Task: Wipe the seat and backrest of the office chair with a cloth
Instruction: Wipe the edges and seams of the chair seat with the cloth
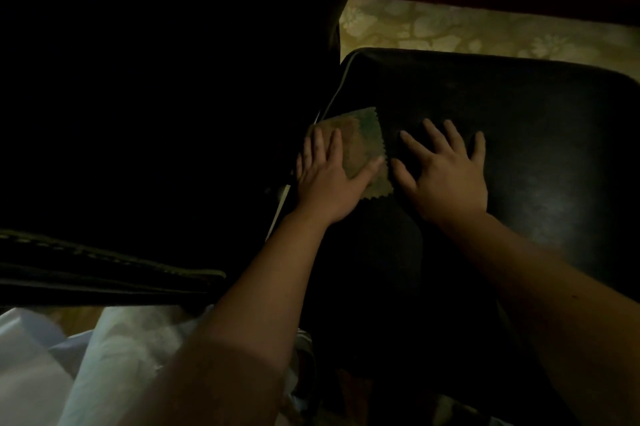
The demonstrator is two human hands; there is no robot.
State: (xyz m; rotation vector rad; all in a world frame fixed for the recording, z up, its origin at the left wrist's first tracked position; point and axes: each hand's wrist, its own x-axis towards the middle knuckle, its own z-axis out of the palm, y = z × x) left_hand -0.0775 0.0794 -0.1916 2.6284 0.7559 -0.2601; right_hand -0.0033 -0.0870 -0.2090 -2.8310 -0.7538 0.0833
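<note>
Across the right half of my view lies the office chair's seat point(519, 148), black, smooth and faintly glossy. Its backrest point(173, 79) stands at left, too dark to inspect. I note the left hand point(329, 179) flat, fingers straight, pressing the cloth point(360, 141) onto the seat just beside the backrest joint. I see the right hand point(446, 176) open and spread on bare seat alongside. I judge the cloth thin, limp and light; flat palm pressure should carry it, though it may slide on slick upholstery.
</note>
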